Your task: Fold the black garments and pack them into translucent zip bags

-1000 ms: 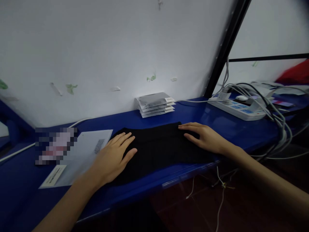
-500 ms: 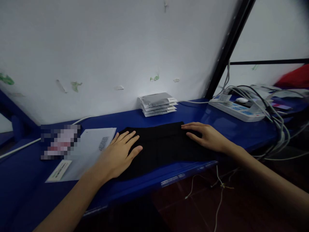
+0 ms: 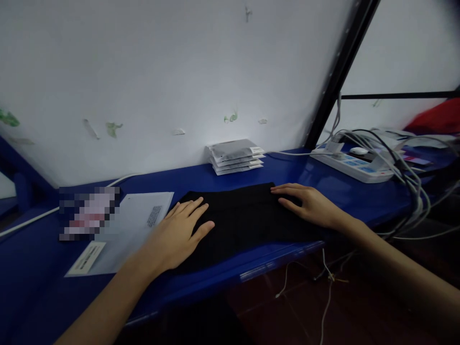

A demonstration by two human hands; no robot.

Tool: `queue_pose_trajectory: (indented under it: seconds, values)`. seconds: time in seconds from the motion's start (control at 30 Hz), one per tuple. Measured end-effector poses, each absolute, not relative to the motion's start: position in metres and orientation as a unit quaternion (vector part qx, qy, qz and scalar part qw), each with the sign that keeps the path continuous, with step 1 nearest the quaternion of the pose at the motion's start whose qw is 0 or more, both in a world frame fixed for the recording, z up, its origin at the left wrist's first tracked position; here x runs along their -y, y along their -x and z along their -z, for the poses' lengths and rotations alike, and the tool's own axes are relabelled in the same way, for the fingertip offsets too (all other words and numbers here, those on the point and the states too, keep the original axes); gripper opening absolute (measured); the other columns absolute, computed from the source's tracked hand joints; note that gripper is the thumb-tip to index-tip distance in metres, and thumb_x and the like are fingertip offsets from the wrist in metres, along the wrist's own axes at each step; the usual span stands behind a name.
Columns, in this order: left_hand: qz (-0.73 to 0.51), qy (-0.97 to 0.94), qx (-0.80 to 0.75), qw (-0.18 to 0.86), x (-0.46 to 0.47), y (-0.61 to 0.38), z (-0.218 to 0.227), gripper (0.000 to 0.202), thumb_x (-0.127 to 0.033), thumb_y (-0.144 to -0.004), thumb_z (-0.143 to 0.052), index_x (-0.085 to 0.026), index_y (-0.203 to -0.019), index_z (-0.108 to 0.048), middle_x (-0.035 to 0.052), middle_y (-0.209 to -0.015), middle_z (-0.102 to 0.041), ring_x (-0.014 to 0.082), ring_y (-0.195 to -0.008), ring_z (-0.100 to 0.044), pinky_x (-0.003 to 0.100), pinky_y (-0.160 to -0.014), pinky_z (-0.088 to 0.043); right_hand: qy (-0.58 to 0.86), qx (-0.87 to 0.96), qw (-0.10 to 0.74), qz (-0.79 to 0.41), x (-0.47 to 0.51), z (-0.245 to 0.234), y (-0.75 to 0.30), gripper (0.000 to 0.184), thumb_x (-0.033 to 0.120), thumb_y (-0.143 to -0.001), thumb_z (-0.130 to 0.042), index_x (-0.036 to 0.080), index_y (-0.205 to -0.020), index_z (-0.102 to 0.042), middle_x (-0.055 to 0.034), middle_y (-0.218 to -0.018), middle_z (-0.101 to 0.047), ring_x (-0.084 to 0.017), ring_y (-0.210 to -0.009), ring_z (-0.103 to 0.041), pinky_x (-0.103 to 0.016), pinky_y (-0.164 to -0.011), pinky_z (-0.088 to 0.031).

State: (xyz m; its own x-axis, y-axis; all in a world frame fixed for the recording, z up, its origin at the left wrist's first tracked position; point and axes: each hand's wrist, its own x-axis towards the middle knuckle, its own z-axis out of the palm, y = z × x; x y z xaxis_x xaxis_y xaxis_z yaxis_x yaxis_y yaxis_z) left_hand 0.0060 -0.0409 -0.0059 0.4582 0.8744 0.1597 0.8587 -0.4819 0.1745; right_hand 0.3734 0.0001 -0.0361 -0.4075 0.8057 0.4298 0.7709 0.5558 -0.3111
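Note:
A piece of black cloth (image 3: 240,220) lies spread flat on the blue table, reaching close to its front edge; what kind of garment or fabric it is I cannot tell. My left hand (image 3: 181,235) rests on its left end with the fingers stretched out and the thumb apart. On the right end lies my right hand (image 3: 307,205), its fingers extended flat near the far edge of the cloth. Just left of my left hand is a pale plastic bag (image 3: 132,225) with printed text and a white barcode label (image 3: 87,258), partly covered by my forearm.
Against the white wall sits a stack of several packed plastic bags (image 3: 235,155). A white power strip (image 3: 354,165) with tangled cables (image 3: 413,191) occupies the right side of the blue table (image 3: 291,167). A pixelated item (image 3: 89,213) lies at the left. Cords hang below the table edge.
Both hands stay almost in place on the black cloth. The view has shifted very slightly, and the cloth lies as before.

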Motion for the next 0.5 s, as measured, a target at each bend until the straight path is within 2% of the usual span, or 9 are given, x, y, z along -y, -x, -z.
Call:
queue_pose_trajectory:
  seconds: [0.13, 0.33, 0.4, 0.5]
  values:
    - [-0.101, -0.849, -0.517, 0.049, 0.044, -0.008, 0.001, 0.061, -0.061, -0.097, -0.030, -0.028, -0.147, -0.040, 0.0008, -0.157, -0.035, 0.0272, -0.145, -0.029, 0.051, -0.119, -0.023, 0.470, 0.837, 0.276, -0.035, 0.001, 0.036, -0.373, 0.036, 0.038, -0.093, -0.050, 0.025, -0.122, -0.065, -0.0050, -0.126, -0.067, -0.025, -0.121, -0.059, -0.046, -0.105, -0.046]
    - [-0.113, -0.842, -0.527, 0.023, 0.049, -0.013, -0.013, 0.069, -0.062, -0.095, -0.035, -0.024, -0.153, -0.028, 0.0071, -0.155, -0.038, 0.0321, -0.144, -0.031, 0.056, -0.115, -0.029, 0.467, 0.833, 0.293, -0.032, 0.001, 0.031, -0.372, 0.034, 0.040, -0.095, -0.048, 0.025, -0.122, -0.063, -0.0051, -0.127, -0.065, -0.026, -0.121, -0.058, -0.047, -0.106, -0.045]
    - [-0.142, -0.846, -0.514, -0.011, 0.056, -0.009, -0.018, 0.067, -0.062, -0.093, -0.041, -0.026, -0.150, -0.034, 0.0064, -0.152, -0.043, 0.0336, -0.143, -0.032, 0.058, -0.114, -0.031, 0.475, 0.815, 0.332, -0.019, 0.009, 0.027, -0.375, 0.032, 0.041, -0.095, -0.047, 0.027, -0.118, -0.064, -0.0053, -0.122, -0.067, -0.026, -0.116, -0.061, -0.047, -0.102, -0.048]
    - [-0.185, -0.871, -0.451, -0.063, 0.076, 0.011, -0.020, 0.050, -0.058, -0.090, -0.052, -0.032, -0.131, -0.055, 0.0029, -0.140, -0.055, 0.0304, -0.133, -0.047, 0.053, -0.111, -0.039, 0.484, 0.800, 0.353, -0.019, 0.034, 0.022, -0.384, 0.026, 0.042, -0.093, -0.049, 0.030, -0.111, -0.064, -0.0056, -0.113, -0.068, -0.028, -0.106, -0.065, -0.047, -0.092, -0.054]
